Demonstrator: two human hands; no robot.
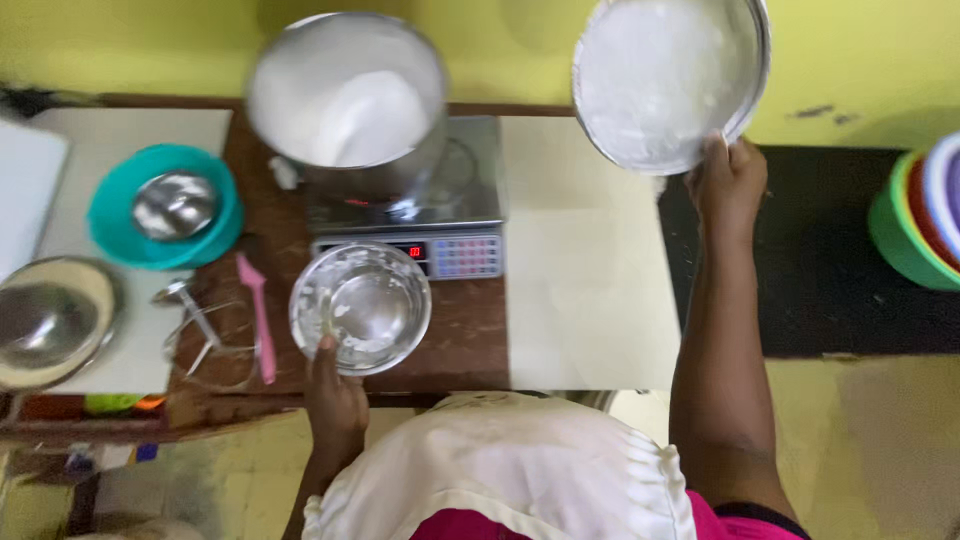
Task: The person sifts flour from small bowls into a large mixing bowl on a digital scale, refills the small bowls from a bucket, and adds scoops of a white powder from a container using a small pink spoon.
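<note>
My left hand [335, 395] grips the near rim of a small steel bowl [361, 306] with white residue inside, held in front of a digital kitchen scale [440, 250]. On the scale stands a large steel pot [347, 100] holding a heap of white flour. My right hand [728, 178] is raised and holds the lower rim of a wide round steel pan [668, 78], tilted toward me and dusted white inside. The pan hangs above the far right of a cream board [590, 260].
A teal bowl [118, 235] with a small steel cup in it sits at the left, next to a steel plate [50, 320]. A pink spatula [257, 312] and a wire whisk [205, 340] lie beside the small bowl. Stacked coloured basins [920, 215] stand at the far right.
</note>
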